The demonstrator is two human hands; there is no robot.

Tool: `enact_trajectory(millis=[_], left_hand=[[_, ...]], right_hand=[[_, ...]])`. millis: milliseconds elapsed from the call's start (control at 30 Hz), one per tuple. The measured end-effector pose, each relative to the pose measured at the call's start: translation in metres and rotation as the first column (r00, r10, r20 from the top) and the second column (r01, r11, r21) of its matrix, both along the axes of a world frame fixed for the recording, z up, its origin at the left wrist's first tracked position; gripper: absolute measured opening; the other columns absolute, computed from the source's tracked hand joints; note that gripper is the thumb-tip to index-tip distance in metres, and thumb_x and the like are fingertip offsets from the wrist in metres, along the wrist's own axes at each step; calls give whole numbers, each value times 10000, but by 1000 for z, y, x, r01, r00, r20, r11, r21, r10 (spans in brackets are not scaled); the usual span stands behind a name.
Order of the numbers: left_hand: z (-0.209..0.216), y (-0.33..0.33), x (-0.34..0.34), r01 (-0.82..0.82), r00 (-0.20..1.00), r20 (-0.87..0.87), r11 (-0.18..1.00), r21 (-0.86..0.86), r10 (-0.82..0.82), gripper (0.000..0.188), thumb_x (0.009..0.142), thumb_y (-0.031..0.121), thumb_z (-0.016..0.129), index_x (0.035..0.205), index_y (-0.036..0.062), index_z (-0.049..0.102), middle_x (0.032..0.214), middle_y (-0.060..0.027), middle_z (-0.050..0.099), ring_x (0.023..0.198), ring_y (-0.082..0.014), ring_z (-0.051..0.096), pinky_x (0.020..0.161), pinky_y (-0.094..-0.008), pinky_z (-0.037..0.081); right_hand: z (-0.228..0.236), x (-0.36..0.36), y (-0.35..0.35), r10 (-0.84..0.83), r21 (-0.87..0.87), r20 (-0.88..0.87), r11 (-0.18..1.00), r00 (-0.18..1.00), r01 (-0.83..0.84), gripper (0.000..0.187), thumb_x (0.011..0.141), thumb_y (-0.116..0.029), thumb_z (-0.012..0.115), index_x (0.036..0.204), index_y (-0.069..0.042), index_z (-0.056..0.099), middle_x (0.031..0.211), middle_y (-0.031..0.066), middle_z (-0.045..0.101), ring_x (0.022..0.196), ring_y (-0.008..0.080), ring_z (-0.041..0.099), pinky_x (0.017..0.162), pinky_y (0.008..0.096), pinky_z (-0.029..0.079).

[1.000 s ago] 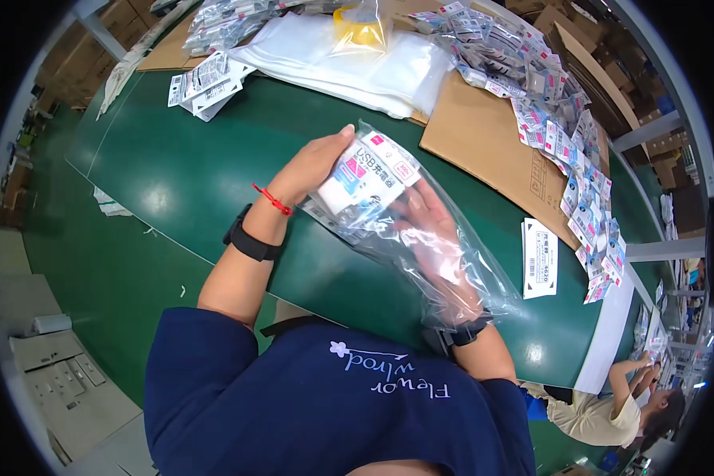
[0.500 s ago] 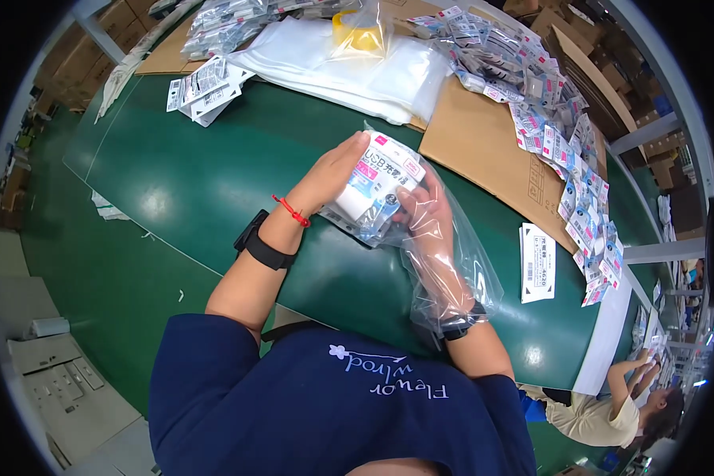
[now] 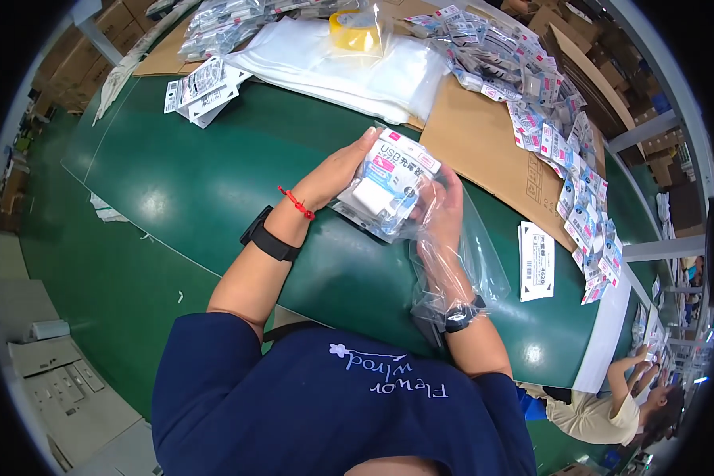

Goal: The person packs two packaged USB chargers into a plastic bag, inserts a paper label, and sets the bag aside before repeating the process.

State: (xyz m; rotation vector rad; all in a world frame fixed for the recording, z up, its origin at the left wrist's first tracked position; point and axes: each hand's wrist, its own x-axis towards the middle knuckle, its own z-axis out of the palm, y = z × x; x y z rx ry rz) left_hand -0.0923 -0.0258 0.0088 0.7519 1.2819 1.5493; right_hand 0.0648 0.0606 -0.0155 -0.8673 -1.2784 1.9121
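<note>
Between my two hands, above the green tabletop, is a stack of packaged chargers [image 3: 385, 187], flat clear packs with white, pink and blue cards. My left hand [image 3: 343, 173] presses along the stack's left edge, fingers straight and together. My right hand [image 3: 443, 208] grips the right edge with bent fingers, the thumb lying on the front pack. A clear plastic bag [image 3: 476, 266] drapes over my right hand and forearm down to the wristband. How far the bag reaches around the stack is hard to make out.
A stack of clear bags [image 3: 317, 67] lies at the back with a yellow tape roll [image 3: 355, 32] on it. Many loose packs [image 3: 531, 87] cover the cardboard [image 3: 484, 143] at right. White cards [image 3: 206, 89] lie at left, a label slip [image 3: 537, 262] at right. Another person [image 3: 595, 412] works far right.
Both hands and the stack have shifted slightly right. The stack's front face has turned more plainly into view, and the bag has shifted along my right arm.
</note>
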Motion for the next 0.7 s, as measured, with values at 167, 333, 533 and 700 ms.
enact_trajectory(millis=[167,333,533,700], left_hand=[[4,-4,4,-11,991,-133,998,-58,3,725,966,546,343,1369,-57,372,1323,-163,487,1206,-189,463,1018,-268,341],[-5,1,-1,-54,876,-482,997,-60,18,787,957,549,358,1407,-88,255,1465,-216,298,1368,-241,277,1094,-278,233],[-1,4,-4,-250,933,-273,968,-14,237,775,964,534,355,1403,-96,254,1470,-218,292,1372,-252,273,1096,-283,230],[8,5,9,-175,977,-130,984,-43,169,754,972,523,346,1397,-95,273,1452,-204,331,1342,-235,318,1083,-286,254]], right_hand=[[-5,-1,1,12,158,-35,987,999,-7,447,923,-96,563,1331,1,408,1032,63,616,696,58,558,557,179,449],[9,-14,0,-42,14,-188,999,981,46,341,927,-115,561,1225,29,479,1025,70,603,692,71,556,619,207,461],[8,21,6,6,34,29,999,1000,-7,222,906,-167,608,1035,14,599,894,35,618,674,69,542,630,207,438],[13,24,8,299,23,259,949,918,-315,192,895,-209,633,894,-17,639,753,1,612,667,58,542,605,191,417]])
